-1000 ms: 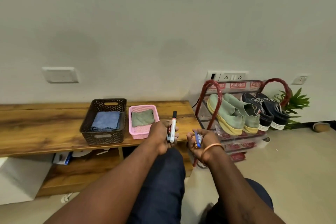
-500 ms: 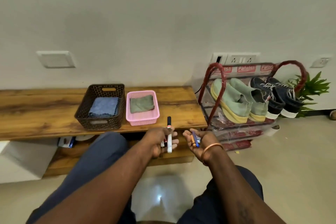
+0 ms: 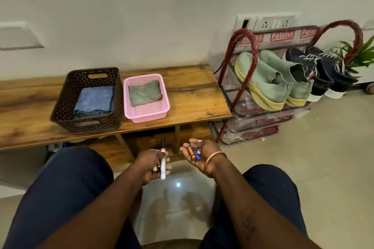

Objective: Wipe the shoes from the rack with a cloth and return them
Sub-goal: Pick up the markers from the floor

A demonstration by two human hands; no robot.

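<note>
- Shoes [image 3: 265, 82]: green pair, top shelf of rack [image 3: 250, 39], left end; light, soft uppers; judged best held at heel.
- Left hand [image 3: 150, 162] grips marker [image 3: 163, 166]; right hand [image 3: 200, 155] cups orange tube [image 3: 191, 153].

A person in dark navy trousers [image 3: 66, 188], with both forearms [image 3: 113, 204] bare, wears a slim copper-coloured bangle [image 3: 210, 157] at the right wrist, with a faint dark marking [image 3: 245, 223] on the right forearm.
</note>
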